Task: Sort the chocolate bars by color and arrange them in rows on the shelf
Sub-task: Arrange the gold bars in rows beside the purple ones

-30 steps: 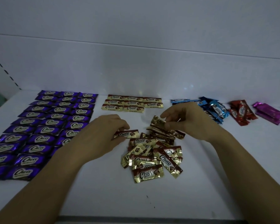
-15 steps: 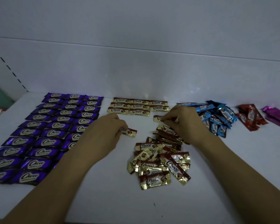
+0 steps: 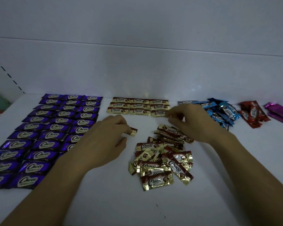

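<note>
Purple bars [image 3: 59, 128] lie in neat rows on the left of the white shelf [image 3: 104, 201]. At the back middle, gold bars [image 3: 137, 105] form three short rows. A loose pile of gold bars [image 3: 162, 160] sits in the middle. My left hand [image 3: 108, 141] grips one gold bar [image 3: 133, 131] just left of the pile; most of it is hidden under my fingers. My right hand [image 3: 189, 123] reaches over the pile, and its fingertips pinch the right end of another gold bar [image 3: 158, 113], which lies at the right end of the third gold row.
On the right lie a heap of blue bars [image 3: 222, 111], a few red bars [image 3: 253, 115] and pink bars [image 3: 279, 111] at the frame edge. The shelf's back wall [image 3: 137, 70] rises right behind the rows. A slotted upright [image 3: 6, 72] bounds the left side.
My right hand carried a gold bar from the top of the pile back to the third gold row. My left hand, still holding its gold bar, barely shifted.
</note>
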A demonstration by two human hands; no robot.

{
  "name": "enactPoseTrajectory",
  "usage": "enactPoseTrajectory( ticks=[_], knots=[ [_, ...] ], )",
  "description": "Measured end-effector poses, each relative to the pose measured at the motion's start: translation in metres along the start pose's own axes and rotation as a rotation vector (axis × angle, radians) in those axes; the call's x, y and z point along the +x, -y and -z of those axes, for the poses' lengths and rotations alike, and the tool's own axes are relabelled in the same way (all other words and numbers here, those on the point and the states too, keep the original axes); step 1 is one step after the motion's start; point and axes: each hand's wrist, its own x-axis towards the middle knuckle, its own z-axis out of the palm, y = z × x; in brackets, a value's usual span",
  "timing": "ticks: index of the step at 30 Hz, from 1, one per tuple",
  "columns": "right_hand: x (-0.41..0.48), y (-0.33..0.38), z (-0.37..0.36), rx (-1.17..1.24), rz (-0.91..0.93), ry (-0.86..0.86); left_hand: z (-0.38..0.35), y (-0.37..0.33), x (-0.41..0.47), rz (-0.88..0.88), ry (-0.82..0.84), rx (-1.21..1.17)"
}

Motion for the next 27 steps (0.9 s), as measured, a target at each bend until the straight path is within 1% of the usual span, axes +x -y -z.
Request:
enactPoseTrajectory(
  ticks=[2,4,8,11,14,16,18,19,22,27],
  knots=[
    [-0.008,-0.005,0.004,0.002,-0.066,0.153,-0.001,0.0,0.0,0.007,0.008,0.009],
    [-0.011,-0.007,0.004,0.021,-0.103,0.204,-0.001,0.001,-0.001,0.007,0.013,0.014],
    [-0.011,-0.008,0.003,0.05,-0.139,0.175,-0.001,0.003,-0.001,0.011,0.009,0.044],
    [-0.013,-0.007,0.003,0.119,-0.113,0.127,0.0,0.005,-0.002,0.028,0.017,0.068],
    [-0.014,-0.004,0.006,0.192,-0.102,0.04,0.0,0.007,-0.004,0.049,0.034,0.088],
    [-0.011,0.0,0.008,0.283,-0.124,-0.022,0.0,0.007,-0.004,0.065,0.044,0.098],
    [-0.007,0.01,0.011,0.433,-0.144,-0.013,-0.001,0.005,-0.004,0.077,0.056,0.116],
    [-0.003,0.015,0.011,0.465,-0.13,0.008,-0.001,0.004,-0.004,0.087,0.06,0.127],
    [0.012,0.031,0.002,0.37,-0.057,0.025,-0.001,0.001,-0.004,0.133,0.057,0.139],
    [0.026,0.046,-0.03,0.222,-0.048,0.053,0.003,-0.001,-0.004,0.168,0.09,0.15]
  ],
)
